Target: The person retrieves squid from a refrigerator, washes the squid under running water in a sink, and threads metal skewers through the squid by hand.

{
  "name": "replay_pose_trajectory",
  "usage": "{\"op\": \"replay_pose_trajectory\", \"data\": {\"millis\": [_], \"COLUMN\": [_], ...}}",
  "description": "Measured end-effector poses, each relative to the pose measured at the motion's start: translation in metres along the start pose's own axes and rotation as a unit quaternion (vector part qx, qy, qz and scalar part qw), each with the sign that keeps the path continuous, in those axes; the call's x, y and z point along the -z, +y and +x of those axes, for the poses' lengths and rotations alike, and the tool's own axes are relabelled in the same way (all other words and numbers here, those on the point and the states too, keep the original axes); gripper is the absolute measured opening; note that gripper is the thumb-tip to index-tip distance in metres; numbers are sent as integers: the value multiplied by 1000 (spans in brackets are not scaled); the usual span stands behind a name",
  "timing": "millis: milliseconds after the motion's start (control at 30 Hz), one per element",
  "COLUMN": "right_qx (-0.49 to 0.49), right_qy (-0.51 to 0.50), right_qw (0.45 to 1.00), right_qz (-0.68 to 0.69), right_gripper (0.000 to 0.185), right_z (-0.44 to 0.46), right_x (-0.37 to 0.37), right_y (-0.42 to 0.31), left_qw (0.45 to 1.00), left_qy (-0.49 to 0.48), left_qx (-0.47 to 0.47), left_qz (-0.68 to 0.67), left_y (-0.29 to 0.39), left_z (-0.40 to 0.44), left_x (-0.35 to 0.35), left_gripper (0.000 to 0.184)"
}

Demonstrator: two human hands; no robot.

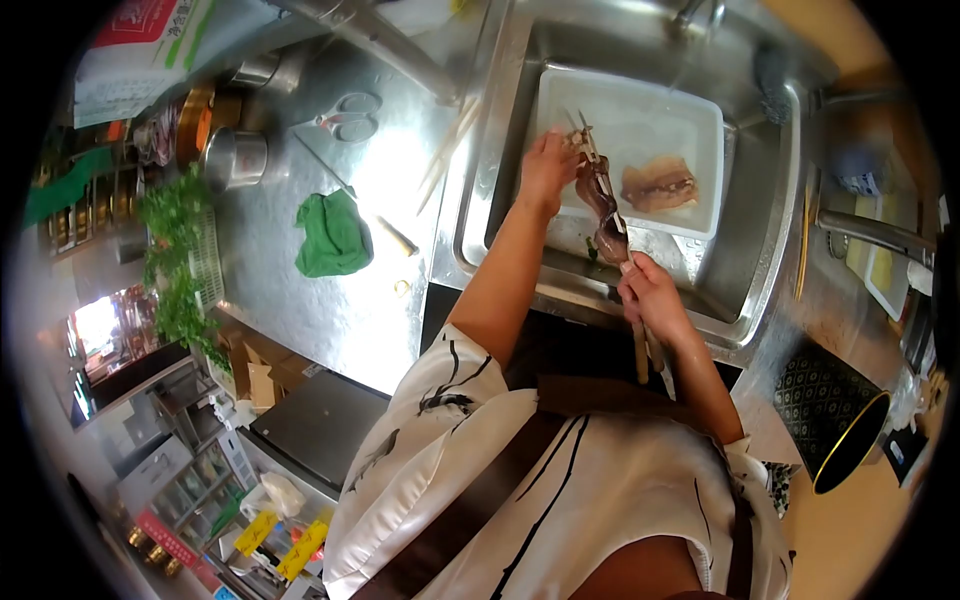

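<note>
A glossy dark purplish-brown piece of what looks like squid [600, 190] is threaded lengthwise on long wooden skewers, held slanting above a white plastic tub [632, 85] in the sink. My left hand [546, 172] is closed at the upper end of the squid, its fingertips pinching it near the skewer tips. Lower down, my right hand [652, 292] is closed around the skewers [641, 350], whose blunt ends stick out below it towards my apron. Another flat pinkish-brown piece of squid [660, 185] lies in the tub.
The steel sink [745, 260] surrounds the tub. On the counter at left lie a green cloth [333, 235], scissors [350, 118], a thin rod [322, 160] and loose skewers [447, 155]. Leafy greens [180, 260] stand farther left. A dark patterned bin [832, 410] is at right.
</note>
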State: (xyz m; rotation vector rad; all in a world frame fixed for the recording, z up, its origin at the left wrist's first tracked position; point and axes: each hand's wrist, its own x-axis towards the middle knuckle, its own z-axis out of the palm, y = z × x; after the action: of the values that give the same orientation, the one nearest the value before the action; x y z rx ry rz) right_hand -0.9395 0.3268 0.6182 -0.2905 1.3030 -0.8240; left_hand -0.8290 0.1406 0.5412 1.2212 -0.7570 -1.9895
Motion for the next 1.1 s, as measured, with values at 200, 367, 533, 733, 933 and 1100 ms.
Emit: {"op": "replay_pose_trajectory", "data": {"millis": [200,367,533,733,933,1100], "right_qx": [48,101,98,79,-42,-50], "right_qy": [25,107,158,195,131,125], "right_qw": [993,979,958,971,975,972], "right_qz": [101,144,217,114,177,191], "right_gripper": [8,8,7,10,20,27], "right_z": [29,83,125,186,200,225], "right_x": [6,12,17,30,51,63], "right_y": [10,22,21,35,11,16], "left_qw": [991,967,956,850,894,880], "left_qy": [26,-47,-156,-150,-148,-171], "left_qx": [105,218,159,191,131,149], "left_qz": [83,123,192,467,403,417], "left_y": [-41,-61,-50,-69,-64,-42], "left_z": [-40,-98,-91,-39,-48,-59], "left_x": [5,-18,-18,-6,6,0], "left_gripper": [60,60,61,43,34,34]}}
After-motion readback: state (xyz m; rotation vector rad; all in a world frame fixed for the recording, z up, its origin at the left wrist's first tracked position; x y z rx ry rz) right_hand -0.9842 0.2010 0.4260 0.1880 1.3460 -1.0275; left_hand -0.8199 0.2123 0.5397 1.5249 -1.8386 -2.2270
